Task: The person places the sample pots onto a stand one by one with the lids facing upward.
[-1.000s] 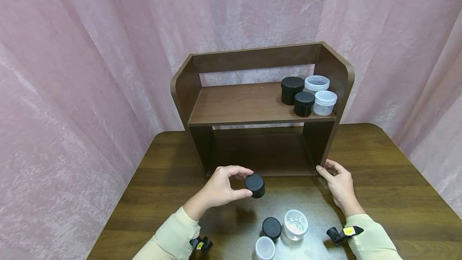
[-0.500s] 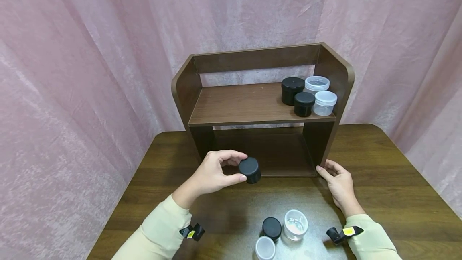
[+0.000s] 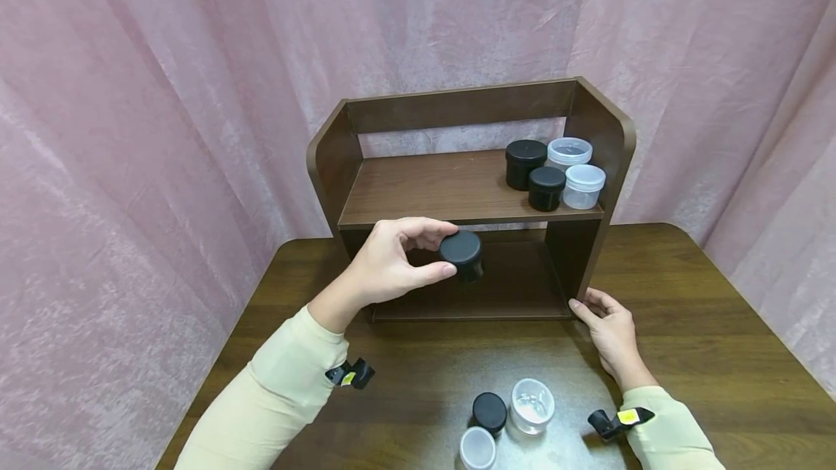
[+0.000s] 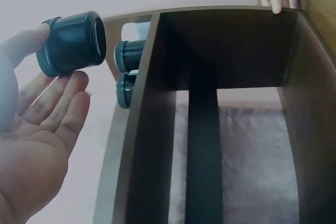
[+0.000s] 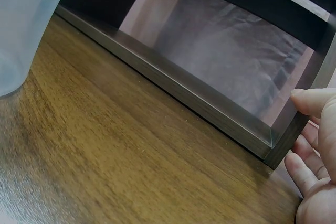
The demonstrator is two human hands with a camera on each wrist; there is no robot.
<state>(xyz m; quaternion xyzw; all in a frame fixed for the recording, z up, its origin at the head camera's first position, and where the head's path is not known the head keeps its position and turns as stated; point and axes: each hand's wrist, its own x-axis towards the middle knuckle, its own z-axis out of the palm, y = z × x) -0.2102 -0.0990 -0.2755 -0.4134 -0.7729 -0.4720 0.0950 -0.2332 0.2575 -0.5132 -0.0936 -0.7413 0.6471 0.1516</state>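
Note:
A small black jar with a black lid [image 3: 461, 255] is pinched between thumb and fingers of my left hand [image 3: 390, 261], raised before the shelf's lower compartment. The left wrist view shows this jar [image 4: 71, 43] tipped on its side, base toward the shelf. My right hand [image 3: 609, 332] grips the lower front corner of the brown wooden shelf [image 3: 418, 191], thumb on the side panel's front edge. In the right wrist view, the right hand's thumb and fingers [image 5: 315, 140] sit on either side of that panel.
On the upper board at right stand two black jars [image 3: 546, 188] and two clear jars [image 3: 583, 187]. Nearer on the table [image 3: 392, 397] are another black jar [image 3: 489, 412], a clear jar [image 3: 532, 406] and a smaller frosted jar [image 3: 477, 448]. Pink curtain [image 3: 196, 129] hangs behind.
My left hand has lifted the black jar from low over the table up to just below the upper board's front edge. The right hand stays at the shelf corner.

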